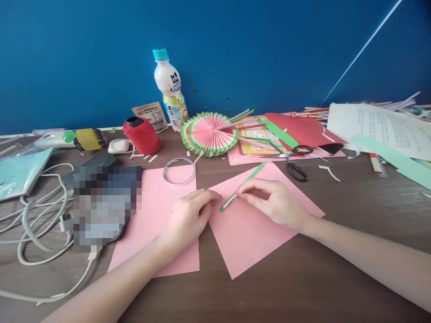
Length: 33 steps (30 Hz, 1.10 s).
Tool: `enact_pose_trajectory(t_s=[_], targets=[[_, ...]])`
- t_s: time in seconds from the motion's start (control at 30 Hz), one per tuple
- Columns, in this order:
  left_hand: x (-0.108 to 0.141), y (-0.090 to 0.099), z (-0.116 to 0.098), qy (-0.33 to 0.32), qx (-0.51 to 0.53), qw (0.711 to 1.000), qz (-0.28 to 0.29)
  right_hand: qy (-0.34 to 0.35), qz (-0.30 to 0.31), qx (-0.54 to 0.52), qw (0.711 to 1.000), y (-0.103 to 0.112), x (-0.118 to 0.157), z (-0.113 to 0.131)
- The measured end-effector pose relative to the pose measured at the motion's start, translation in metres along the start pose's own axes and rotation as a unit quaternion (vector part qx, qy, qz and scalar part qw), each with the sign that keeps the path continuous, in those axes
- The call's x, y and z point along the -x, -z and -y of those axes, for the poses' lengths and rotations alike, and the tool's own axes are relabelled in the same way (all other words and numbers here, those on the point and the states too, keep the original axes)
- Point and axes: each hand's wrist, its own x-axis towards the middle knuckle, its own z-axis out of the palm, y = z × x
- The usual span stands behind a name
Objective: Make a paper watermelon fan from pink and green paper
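A narrow green paper strip (256, 172) lies slantwise over a square sheet of pink paper (242, 246). Along its near part runs a short white piece, perhaps double-sided tape (229, 202). My right hand (272, 202) pinches at the strip between thumb and fingertips, around the white piece's upper end. To the left, my left hand (188, 213) rests across the edges of both pink sheets, its index finger stretched towards the strip's lower end and a gap between finger and thumb. It holds nothing visible. A second pink sheet (182, 260) lies beneath that wrist.
Behind the hands are a tape roll (178, 181), a pleated paper fan (212, 134), black-handled scissors (298, 170), a bottle (167, 80) and a red-wrapped object (144, 137). A phone (107, 206) and white cable (27, 220) occupy the left. Printed paper (377, 119) lies right.
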Motion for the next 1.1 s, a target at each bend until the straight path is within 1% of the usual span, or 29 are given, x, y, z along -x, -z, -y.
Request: enact_pose_trajectory(t_s=[0.27,0.53,0.77,0.87,0.93,1.0,1.03,1.1], targets=[[0.0004,0.0005,-0.0010,0.005,0.001,1.000,0.002,0.003,0.008,-0.007,1.000,0.0000,-0.0003,0.0010],[0.0008,0.0002,-0.0002,-0.005,0.005,1.000,0.001,0.003,0.014,-0.009,1.000,0.0000,-0.0004,-0.0001],[0.0004,-0.0004,0.0016,-0.022,-0.010,1.000,0.001,-0.002,0.018,-0.007,1.000,-0.0005,-0.0007,-0.0012],[0.0016,-0.0010,0.0026,-0.074,-0.041,0.996,-0.009,-0.008,0.020,-0.006,1.000,-0.0005,-0.0015,-0.0008],[0.0036,-0.0019,0.0032,-0.137,-0.085,0.987,-0.017,-0.009,0.022,-0.006,1.000,-0.0004,-0.0019,-0.0008],[0.0061,-0.0030,0.0036,-0.194,-0.136,0.971,-0.023,-0.007,0.023,-0.006,1.000,-0.0003,-0.0021,-0.0009],[0.0073,-0.0034,0.0037,-0.213,-0.156,0.964,-0.024,-0.006,0.023,-0.006,1.000,-0.0003,-0.0021,-0.0010],[0.0089,-0.0039,0.0039,-0.231,-0.179,0.956,-0.025,-0.004,0.022,-0.002,1.000,-0.0004,-0.0021,-0.0009]])
